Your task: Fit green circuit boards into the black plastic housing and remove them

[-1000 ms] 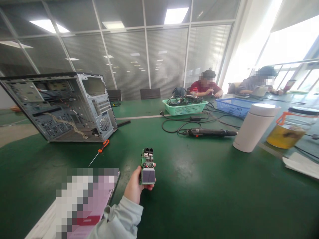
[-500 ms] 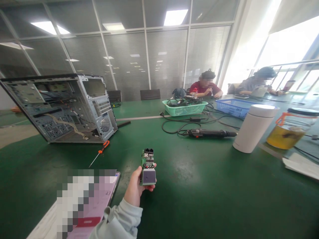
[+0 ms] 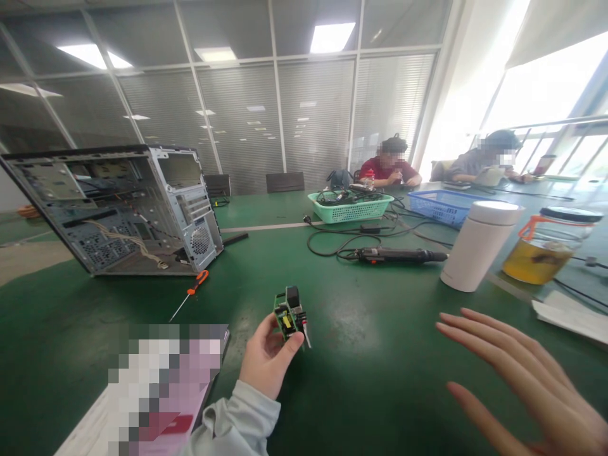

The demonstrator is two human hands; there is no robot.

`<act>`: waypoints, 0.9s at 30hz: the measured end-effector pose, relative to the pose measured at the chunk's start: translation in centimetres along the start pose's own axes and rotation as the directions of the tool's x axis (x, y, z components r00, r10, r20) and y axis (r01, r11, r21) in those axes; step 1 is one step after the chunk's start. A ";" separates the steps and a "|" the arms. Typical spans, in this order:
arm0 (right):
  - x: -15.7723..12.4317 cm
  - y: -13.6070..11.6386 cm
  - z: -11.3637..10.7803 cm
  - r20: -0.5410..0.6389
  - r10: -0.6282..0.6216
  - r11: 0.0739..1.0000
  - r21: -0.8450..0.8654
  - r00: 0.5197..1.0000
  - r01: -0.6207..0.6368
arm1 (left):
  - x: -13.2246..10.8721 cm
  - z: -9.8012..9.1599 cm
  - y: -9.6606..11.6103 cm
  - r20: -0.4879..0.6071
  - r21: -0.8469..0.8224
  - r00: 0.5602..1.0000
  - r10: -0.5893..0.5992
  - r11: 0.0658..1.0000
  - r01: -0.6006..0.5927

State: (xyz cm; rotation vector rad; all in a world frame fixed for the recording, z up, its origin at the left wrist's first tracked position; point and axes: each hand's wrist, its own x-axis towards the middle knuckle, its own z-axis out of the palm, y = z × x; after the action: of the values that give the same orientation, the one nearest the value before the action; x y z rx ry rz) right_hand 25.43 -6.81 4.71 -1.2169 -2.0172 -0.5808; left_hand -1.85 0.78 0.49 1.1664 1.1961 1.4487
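Note:
Held above the table at the centre is a small circuit board module (image 3: pixel 287 316) with green boards, a black connector block and a yellow part. My left hand (image 3: pixel 268 354) is closed around its lower end, thumb in front. The module is turned edge-on, so its screen face is mostly hidden. At the lower right, my right hand (image 3: pixel 527 380) is open with fingers stretched out and thumb apart, touching nothing. A screwdriver (image 3: pixel 190 292) with an orange and black handle lies left of the module.
An open computer case (image 3: pixel 156 209) stands at the left. A partly blurred phone-like screen or booklet (image 3: pixel 190 373) lies front left. Behind are a corded electric screwdriver (image 3: pixel 399 254), a green basket (image 3: pixel 351 209) of cables, a blue basket (image 3: pixel 441 206), a white bottle (image 3: pixel 479 247) and a jar (image 3: pixel 546 247). Two people sit beyond.
My left hand has rotated the module from its screen face to its side edge. My right hand has come into view at the lower right, fingers spread.

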 end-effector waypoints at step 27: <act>2.9 -7.8 7.1 -0.038 -0.170 0.985 -0.014 0.985 0.169 | -1.5 -0.3 2.6 0.702 0.523 0.361 0.614 -0.099 -0.847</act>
State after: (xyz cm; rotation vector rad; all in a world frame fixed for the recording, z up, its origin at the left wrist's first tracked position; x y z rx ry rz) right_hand 15.22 -3.92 2.12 -1.0381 -2.0999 -0.6931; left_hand -2.09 -1.09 2.90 3.1528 1.0714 1.2343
